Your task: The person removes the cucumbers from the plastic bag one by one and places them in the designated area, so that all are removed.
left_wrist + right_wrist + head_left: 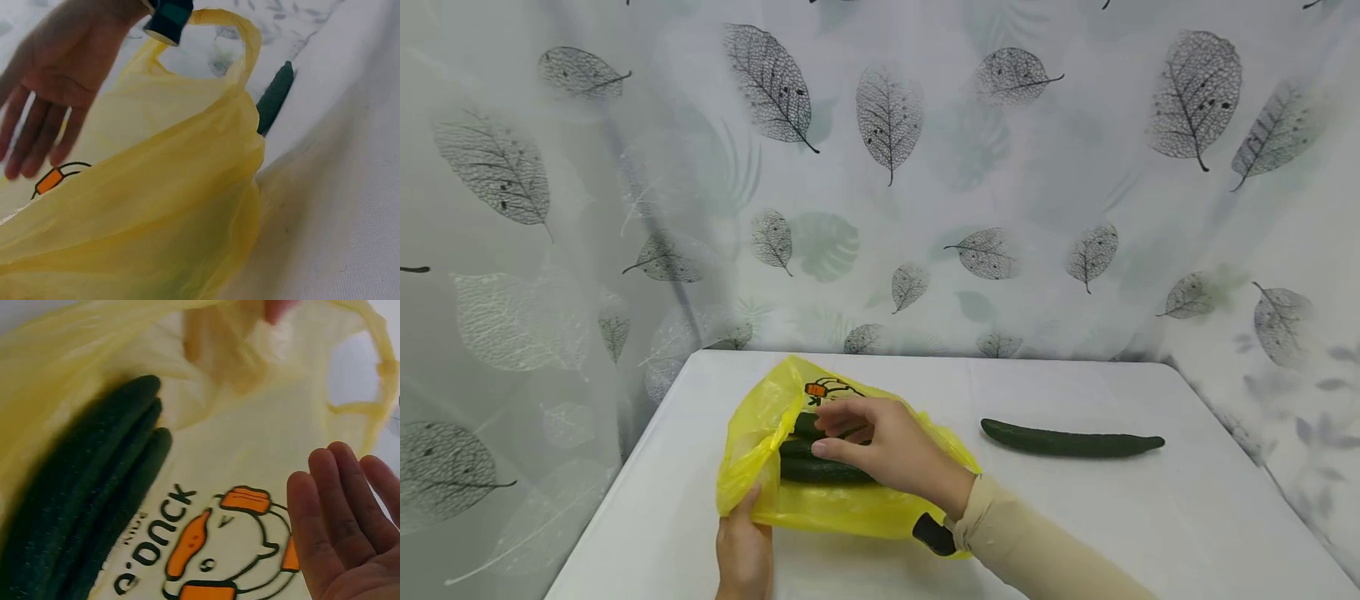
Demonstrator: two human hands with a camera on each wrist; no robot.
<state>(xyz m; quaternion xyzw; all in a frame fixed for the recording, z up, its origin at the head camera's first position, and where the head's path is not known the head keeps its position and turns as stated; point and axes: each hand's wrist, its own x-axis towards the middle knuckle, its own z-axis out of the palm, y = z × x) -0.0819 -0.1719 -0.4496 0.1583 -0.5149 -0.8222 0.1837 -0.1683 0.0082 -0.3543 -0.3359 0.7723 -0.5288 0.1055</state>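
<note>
A yellow plastic bag [850, 512] with a cartoon print lies on its side on the white table, its mouth spread. My left hand [745, 546] grips the bag's lower left rim, the fingers partly behind the plastic. Three dark green cucumbers [81, 475] lie side by side in the bag. Over the bag's mouth is my right hand [887, 442], fingers extended and holding nothing; it hides part of the cucumbers in the head view. In the right wrist view its fingers [344, 515] are apart from them. Another cucumber [1075, 442] lies outside, right of the bag.
The white tabletop [1180, 525] extends right of the bag. Behind it hangs a pale curtain [940, 192] printed with leaves. A dark device [934, 533] sits at my right wrist. One bag handle [250, 44] loops up in the left wrist view.
</note>
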